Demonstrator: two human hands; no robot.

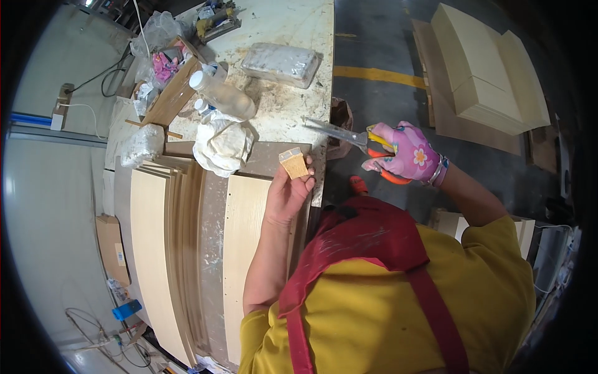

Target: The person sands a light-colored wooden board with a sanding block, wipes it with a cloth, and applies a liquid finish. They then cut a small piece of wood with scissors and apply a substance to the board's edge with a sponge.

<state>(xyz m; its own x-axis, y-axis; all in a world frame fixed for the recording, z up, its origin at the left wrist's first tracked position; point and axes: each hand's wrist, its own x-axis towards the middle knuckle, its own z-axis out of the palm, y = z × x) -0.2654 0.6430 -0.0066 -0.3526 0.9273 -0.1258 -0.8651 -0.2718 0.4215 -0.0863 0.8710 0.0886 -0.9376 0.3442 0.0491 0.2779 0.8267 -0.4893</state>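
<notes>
My bare left hand (288,198) is closed around a small tan block (295,166) with a greyish upper edge, held up near the table's right edge. I cannot make out exactly what the block is. My right hand (412,154), in a pink flowered glove, grips scissors (381,148) by their orange and yellow handles. The blades point left, toward the table, and seem slightly parted. A gap separates their tips from the block. Below my left hand lies a pale wooden board (240,209), partly covered by my forearm.
A stack of pale boards (149,230) stands left of my arm. Across the table (280,28) lie a crumpled white cloth (223,146), a plastic bottle (227,96) and a plastic-wrapped block (280,63). More panels (479,68) are piled on the floor at far right.
</notes>
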